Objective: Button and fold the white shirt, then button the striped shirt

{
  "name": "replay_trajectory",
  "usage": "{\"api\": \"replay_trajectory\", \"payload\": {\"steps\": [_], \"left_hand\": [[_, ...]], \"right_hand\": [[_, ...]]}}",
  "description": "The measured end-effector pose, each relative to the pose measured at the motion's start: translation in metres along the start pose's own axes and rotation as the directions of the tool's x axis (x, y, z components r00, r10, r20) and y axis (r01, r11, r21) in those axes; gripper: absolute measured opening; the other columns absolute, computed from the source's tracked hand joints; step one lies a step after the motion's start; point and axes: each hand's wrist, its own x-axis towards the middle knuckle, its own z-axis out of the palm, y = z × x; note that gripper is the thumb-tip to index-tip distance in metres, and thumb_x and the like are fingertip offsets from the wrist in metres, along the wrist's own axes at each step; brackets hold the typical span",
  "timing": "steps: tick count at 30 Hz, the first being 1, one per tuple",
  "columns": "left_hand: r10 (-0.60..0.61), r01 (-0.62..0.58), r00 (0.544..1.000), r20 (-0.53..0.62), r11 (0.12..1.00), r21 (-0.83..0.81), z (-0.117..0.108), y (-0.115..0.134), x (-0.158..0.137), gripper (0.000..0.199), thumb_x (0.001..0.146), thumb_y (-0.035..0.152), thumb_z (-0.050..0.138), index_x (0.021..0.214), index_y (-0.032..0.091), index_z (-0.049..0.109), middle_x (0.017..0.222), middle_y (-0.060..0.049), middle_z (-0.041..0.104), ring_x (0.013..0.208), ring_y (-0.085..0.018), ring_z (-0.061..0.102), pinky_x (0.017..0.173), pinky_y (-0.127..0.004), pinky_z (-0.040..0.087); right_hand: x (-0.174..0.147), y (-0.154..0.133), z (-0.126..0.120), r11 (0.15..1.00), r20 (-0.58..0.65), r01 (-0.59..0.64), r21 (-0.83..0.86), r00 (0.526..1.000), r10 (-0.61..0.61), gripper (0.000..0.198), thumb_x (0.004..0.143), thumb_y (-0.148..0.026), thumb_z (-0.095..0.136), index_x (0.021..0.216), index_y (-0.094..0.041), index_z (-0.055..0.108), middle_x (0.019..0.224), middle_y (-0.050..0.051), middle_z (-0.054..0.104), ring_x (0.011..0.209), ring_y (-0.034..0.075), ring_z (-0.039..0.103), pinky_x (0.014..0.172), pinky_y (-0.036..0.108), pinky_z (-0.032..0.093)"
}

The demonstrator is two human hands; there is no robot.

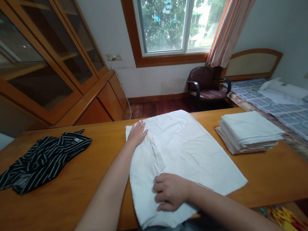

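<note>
A large white cloth [196, 151] lies spread on the wooden table in front of me, with folds and creases down its left part. My left hand [138, 132] rests flat on its far left corner, fingers stretched out. Closer to me, my right hand [173, 191] is palm down on the near part of the same cloth. Its fingers are bent but apart, with their tips against the fabric, and no fabric shows pinched between them. The cloth's near edge reaches the table's front edge by my lap.
A black striped garment [49, 157] lies crumpled on the table [104, 158] at left. At right sits a stack of folded white cloths [251, 131]. Beyond are a glass-fronted cabinet [75, 96], a chair [206, 84] and a bed [289, 112]. Colourful items [282, 217] show below the table's right front.
</note>
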Motion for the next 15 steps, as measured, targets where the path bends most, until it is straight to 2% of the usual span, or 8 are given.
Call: {"api": "replay_trajectory", "payload": {"steps": [4, 11, 15], "left_hand": [[-0.032, 0.032, 0.999, 0.021, 0.999, -0.001, -0.006, -0.009, 0.006, 0.062, 0.102, 0.046, 0.021, 0.156, 0.015, 0.024, 0.164, -0.008, 0.015, 0.152, -0.024, 0.013, 0.123, -0.049, 0.012], [-0.06, 0.06, 0.997, 0.053, 0.998, 0.003, -0.014, -0.043, 0.001, 0.064, 0.102, 0.049, 0.018, 0.157, 0.017, 0.021, 0.165, -0.006, 0.012, 0.153, -0.023, 0.01, 0.122, -0.052, 0.012], [-0.079, 0.079, 0.997, 0.017, 0.997, 0.025, -0.016, -0.05, -0.004, 0.063, 0.101, 0.048, 0.02, 0.157, 0.017, 0.023, 0.165, -0.007, 0.013, 0.153, -0.026, 0.01, 0.121, -0.057, 0.012]], "right_hand": [[0.0, 0.0, 0.001, 1.0, 0.015, -0.022, 0.014, 1.0, 0.022, 0.038, 0.092, -0.05, 0.054, 0.066, -0.022, 0.056, 0.075, 0.003, 0.054, 0.075, 0.021, 0.044, 0.066, 0.036, 0.033], [-0.002, 0.0, 0.004, 0.999, 0.025, -0.043, 0.017, 0.999, 0.042, 0.038, 0.089, -0.052, 0.055, 0.066, -0.022, 0.056, 0.074, 0.003, 0.053, 0.074, 0.021, 0.043, 0.067, 0.036, 0.034], [-0.002, 0.0, 0.007, 0.998, 0.019, -0.056, 0.001, 0.998, 0.056, 0.039, 0.087, -0.055, 0.056, 0.066, -0.022, 0.055, 0.075, 0.002, 0.053, 0.075, 0.021, 0.043, 0.067, 0.035, 0.033]]}}
